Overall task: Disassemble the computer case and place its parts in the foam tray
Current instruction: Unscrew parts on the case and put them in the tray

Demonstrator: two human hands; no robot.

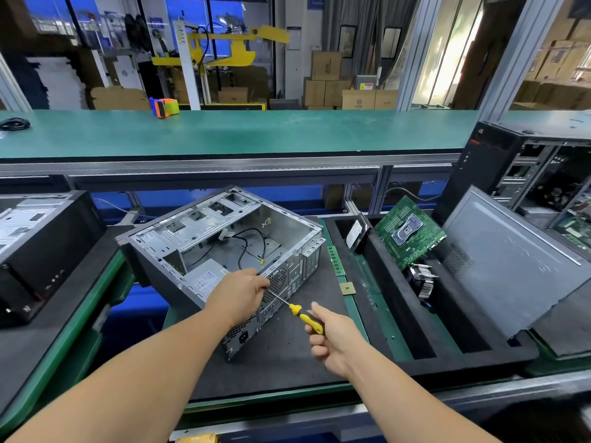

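Right hand (pixel 329 338) grip curled round screwdriver (pixel 305 318), left hand (pixel 238 295) on computer case (pixel 224 231)

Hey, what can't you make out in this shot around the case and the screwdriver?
Head view only:
- Screwdriver tip and the screw: hidden behind the left hand.
- Power supply label text: too small.
- Case front panel: turned away.
- Cooler in the foam tray: partly hidden by the motherboard.
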